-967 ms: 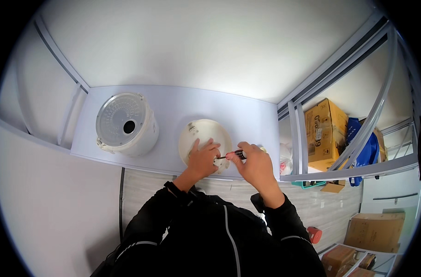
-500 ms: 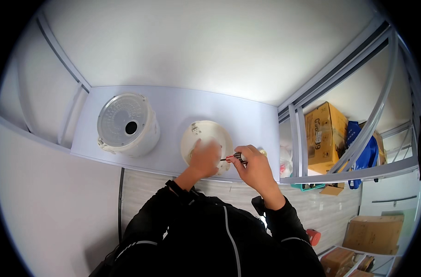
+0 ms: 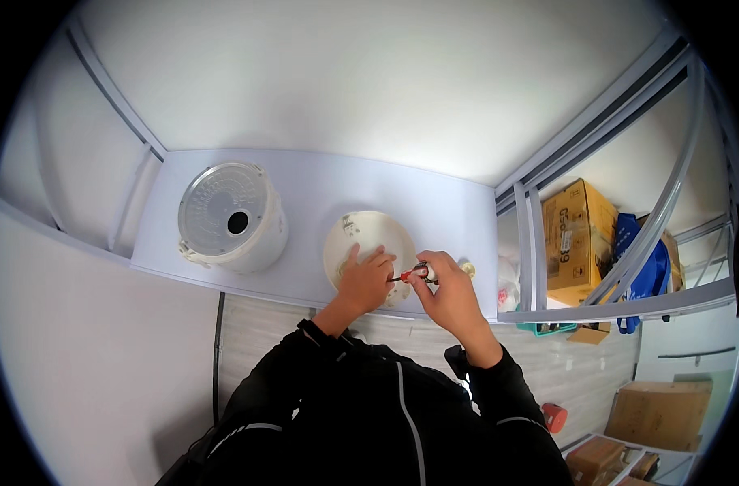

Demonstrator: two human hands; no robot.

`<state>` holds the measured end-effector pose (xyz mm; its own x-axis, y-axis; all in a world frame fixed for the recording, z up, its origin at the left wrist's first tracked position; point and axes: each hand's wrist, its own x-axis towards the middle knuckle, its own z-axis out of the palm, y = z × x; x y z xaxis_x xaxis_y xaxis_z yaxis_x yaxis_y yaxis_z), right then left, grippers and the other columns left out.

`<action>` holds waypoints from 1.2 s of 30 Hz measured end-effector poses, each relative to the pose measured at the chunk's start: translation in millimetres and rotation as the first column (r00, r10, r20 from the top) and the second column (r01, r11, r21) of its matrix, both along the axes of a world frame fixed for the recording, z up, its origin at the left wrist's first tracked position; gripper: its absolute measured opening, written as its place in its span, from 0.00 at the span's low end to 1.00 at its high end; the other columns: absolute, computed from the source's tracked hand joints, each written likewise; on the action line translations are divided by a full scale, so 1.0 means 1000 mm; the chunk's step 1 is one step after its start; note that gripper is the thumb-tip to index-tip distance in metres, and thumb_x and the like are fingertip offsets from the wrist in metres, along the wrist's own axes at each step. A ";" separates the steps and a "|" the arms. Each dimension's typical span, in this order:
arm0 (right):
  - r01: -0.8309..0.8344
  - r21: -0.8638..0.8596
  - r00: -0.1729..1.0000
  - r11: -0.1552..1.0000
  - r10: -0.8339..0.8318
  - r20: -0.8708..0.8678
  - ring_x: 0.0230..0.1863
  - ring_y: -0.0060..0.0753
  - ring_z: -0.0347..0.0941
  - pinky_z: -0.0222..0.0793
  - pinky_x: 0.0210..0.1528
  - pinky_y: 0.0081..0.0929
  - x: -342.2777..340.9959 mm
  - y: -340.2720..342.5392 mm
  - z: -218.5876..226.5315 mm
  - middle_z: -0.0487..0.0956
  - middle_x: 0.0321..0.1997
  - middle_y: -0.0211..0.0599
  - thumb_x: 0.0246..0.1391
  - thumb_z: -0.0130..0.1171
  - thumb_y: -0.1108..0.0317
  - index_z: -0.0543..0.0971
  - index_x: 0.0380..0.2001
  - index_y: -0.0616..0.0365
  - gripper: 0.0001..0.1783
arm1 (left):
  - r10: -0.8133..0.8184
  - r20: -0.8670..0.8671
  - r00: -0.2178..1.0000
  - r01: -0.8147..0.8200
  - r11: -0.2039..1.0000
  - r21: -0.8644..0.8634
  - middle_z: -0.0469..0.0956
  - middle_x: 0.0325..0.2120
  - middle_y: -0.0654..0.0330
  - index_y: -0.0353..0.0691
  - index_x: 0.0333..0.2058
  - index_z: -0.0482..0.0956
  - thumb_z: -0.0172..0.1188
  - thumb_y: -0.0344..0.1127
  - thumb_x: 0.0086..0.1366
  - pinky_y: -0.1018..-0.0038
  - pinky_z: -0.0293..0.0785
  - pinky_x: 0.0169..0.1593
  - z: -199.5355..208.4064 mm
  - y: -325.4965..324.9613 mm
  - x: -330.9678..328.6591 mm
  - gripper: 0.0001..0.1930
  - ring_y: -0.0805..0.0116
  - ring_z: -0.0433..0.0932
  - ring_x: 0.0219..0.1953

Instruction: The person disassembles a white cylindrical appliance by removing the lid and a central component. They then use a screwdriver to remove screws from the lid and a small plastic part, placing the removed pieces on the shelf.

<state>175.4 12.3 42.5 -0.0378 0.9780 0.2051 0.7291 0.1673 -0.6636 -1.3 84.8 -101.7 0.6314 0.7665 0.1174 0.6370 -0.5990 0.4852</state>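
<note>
The dish [image 3: 390,232] looks smooth, perhaps glazed ceramic.

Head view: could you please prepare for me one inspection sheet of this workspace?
Surface: pale tabletop, bearing the things below.
Things at work: red-and-black screwdriver; round cream dish with dark marks.
Clutter: white lidded bucket at left; small yellowish item beside the right hand.
Hands: right grips the screwdriver, shaft toward the left hand, which is over the dish; its grip cannot be told.
Cables: nothing seen.
Surroundings: cardboard box and blue bag at right.
</note>
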 end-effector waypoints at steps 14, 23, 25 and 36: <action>0.097 0.168 0.990 0.981 -0.078 -0.116 0.44 0.50 0.83 0.78 0.46 0.37 0.012 0.000 0.000 0.83 0.48 0.48 0.59 0.73 0.70 0.77 0.56 0.62 0.23 | -0.032 -0.035 0.999 0.037 0.987 0.155 0.79 0.59 0.68 0.47 0.44 0.82 0.67 0.40 0.69 0.40 0.54 0.76 -0.022 0.005 0.003 0.08 0.61 0.71 0.72; 0.299 0.343 0.936 0.891 -0.204 -0.286 0.48 0.44 0.83 0.77 0.53 0.34 0.047 -0.012 0.001 0.83 0.50 0.47 0.62 0.73 0.69 0.77 0.56 0.62 0.22 | -0.068 0.161 0.985 0.042 0.986 0.160 0.81 0.53 0.65 0.48 0.42 0.82 0.68 0.35 0.67 0.47 0.60 0.74 0.011 0.003 0.015 0.06 0.60 0.76 0.64; 0.324 0.350 0.928 0.879 -0.222 -0.300 0.48 0.45 0.83 0.77 0.54 0.35 0.053 -0.020 -0.001 0.83 0.50 0.46 0.62 0.73 0.69 0.77 0.56 0.62 0.22 | -0.115 0.223 0.968 0.073 0.979 0.188 0.81 0.50 0.66 0.48 0.40 0.83 0.69 0.34 0.65 0.51 0.66 0.70 0.022 0.003 0.026 0.06 0.60 0.78 0.59; 0.424 0.408 0.905 0.808 -0.366 -0.215 0.50 0.51 0.82 0.76 0.54 0.39 0.085 -0.083 -0.006 0.83 0.50 0.49 0.59 0.75 0.68 0.78 0.55 0.61 0.24 | -0.251 -0.018 0.968 0.250 0.956 0.151 0.78 0.37 0.65 0.50 0.36 0.89 0.72 0.35 0.61 0.58 0.71 0.51 0.018 -0.012 0.110 0.04 0.59 0.78 0.45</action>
<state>260.4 -71.1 36.7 0.3852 0.7101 0.5894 0.7152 0.1739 -0.6770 109.1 73.2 -83.5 0.8007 0.5570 0.2205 0.4565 -0.8057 0.3774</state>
